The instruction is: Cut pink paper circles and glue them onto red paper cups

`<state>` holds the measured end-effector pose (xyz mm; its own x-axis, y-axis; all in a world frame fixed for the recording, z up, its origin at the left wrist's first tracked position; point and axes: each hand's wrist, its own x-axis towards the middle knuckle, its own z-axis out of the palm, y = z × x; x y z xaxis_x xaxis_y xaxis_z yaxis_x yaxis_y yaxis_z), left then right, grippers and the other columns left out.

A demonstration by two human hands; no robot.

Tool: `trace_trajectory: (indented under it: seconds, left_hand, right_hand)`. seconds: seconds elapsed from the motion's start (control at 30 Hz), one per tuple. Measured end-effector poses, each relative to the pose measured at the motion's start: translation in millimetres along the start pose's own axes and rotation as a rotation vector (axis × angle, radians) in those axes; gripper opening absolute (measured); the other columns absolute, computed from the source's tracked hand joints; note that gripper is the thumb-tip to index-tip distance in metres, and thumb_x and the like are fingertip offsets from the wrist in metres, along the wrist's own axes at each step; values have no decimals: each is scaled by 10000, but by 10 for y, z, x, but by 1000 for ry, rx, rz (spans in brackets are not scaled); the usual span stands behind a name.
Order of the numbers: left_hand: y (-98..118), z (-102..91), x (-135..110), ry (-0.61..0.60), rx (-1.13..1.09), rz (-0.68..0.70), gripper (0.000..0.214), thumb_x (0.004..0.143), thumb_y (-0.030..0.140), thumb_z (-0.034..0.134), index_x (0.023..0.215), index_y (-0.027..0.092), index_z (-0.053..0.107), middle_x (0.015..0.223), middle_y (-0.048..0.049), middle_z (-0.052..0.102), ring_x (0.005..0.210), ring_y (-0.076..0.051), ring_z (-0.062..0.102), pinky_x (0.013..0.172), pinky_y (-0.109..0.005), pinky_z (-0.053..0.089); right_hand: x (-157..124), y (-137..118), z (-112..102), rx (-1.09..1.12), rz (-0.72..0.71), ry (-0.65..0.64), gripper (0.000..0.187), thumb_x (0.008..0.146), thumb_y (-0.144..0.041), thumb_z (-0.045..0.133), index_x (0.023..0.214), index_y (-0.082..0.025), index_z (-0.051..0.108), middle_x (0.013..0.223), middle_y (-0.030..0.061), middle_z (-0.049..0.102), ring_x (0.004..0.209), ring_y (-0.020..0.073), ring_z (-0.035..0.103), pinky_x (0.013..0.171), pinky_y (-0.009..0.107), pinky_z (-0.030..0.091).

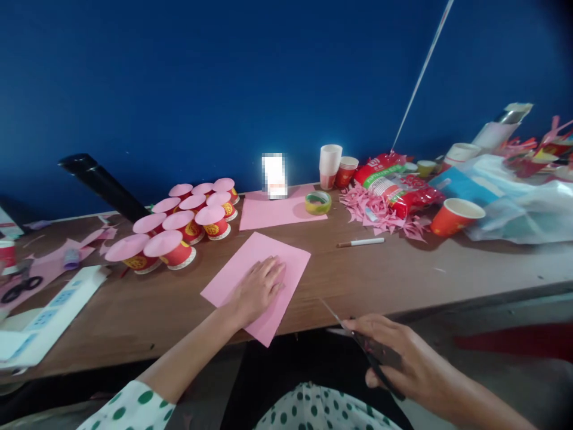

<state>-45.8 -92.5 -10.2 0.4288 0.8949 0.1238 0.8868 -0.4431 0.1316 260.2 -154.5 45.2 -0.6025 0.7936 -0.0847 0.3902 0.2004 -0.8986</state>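
My left hand (259, 288) lies flat on a pink paper sheet (286, 263), its fingers stretched toward the upper right. The sheet rests at an angle near the table's front edge. Off to the right, my right hand (394, 352) grips a pair of scissors (369, 355) in front of the edge. Their blades are spread apart and point up and left, clear of the paper. Behind the angled sheet, a roll of green-yellow tape (318, 203) sits on another pink sheet (268, 212).
Several red cups with pink paper discs (179, 221) stand left of the sheet. A power strip (58, 316) and black-handled scissors (22, 289) lie far left. A pen (360, 242), pink paper scraps (380, 218), a red bag (389, 179) and an orange-red cup (456, 216) are on the right.
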Motion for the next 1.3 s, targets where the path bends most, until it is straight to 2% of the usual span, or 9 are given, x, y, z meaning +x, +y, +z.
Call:
trace_trajectory:
  seconds: [0.2,0.33,0.43,0.53,0.63,0.73,0.87,1.07,1.3]
  left_hand:
    - [62,-98,97,-120,-77,168,432,919,321,294,1342,254,349,1423,-48,341,1318,-216,257,1065,-472,224]
    - [46,-144,174,-63,-143,176,416,911,363,320,1297,253,425,1377,-61,411,1279,-222,328,1050,-458,269]
    - [-6,-136,184,4,-165,98,411,902,348,349,1266,196,464,1320,-90,473,1232,-211,391,1024,-403,334]
    - [-54,-109,156,40,-140,25,384,888,321,380,1223,176,503,1273,-102,511,1193,-217,430,1008,-402,355]
    - [-97,-96,123,79,-110,-38,371,874,327,407,1203,194,515,1268,-98,509,1185,-230,434,998,-420,361]
    - [-150,-104,108,130,-82,-96,372,871,334,404,1197,192,511,1275,-97,497,1200,-232,416,1009,-415,345]
    - [-219,-119,108,179,-46,-192,427,859,374,410,1235,177,457,1308,-114,457,1228,-255,384,1016,-433,320]
    - [-310,-151,175,94,43,-413,475,874,396,355,1277,148,388,1368,-156,380,1268,-283,323,1023,-468,251]
    - [-486,-221,297,42,-107,-486,563,761,408,545,1254,165,420,1217,-140,489,1167,-282,429,945,-389,336]
  right_hand:
    - [-106,94,168,51,85,18,419,852,-371,488,1252,-245,482,987,66,607,864,184,569,752,279,462]
    - [-139,186,271,72,200,8,406,828,-387,521,1191,-205,512,746,-1,566,635,116,511,551,194,405]
    - [-160,217,274,-26,225,-22,329,765,-318,603,1074,-210,580,700,-26,563,594,98,487,515,172,369]
    - [-156,195,184,-122,227,-60,293,761,-272,592,1051,-230,587,710,-28,612,588,102,524,519,170,376]
    - [-115,152,11,-245,137,-87,281,772,-201,551,1045,-260,587,776,-27,659,682,126,594,611,182,411]
    - [-52,128,-177,-410,52,-74,302,772,-154,512,1038,-273,591,882,-8,679,796,161,623,699,216,425]
    - [30,138,-338,-628,20,-21,325,764,-181,512,1064,-288,580,952,15,676,808,186,634,693,249,444]
    - [130,204,-435,-772,-15,-35,401,755,-188,512,1139,-300,546,1024,28,663,836,207,641,716,291,464]
    - [230,219,-611,-896,-46,-11,394,761,-173,496,1127,-308,545,1038,22,662,825,216,646,673,299,473]
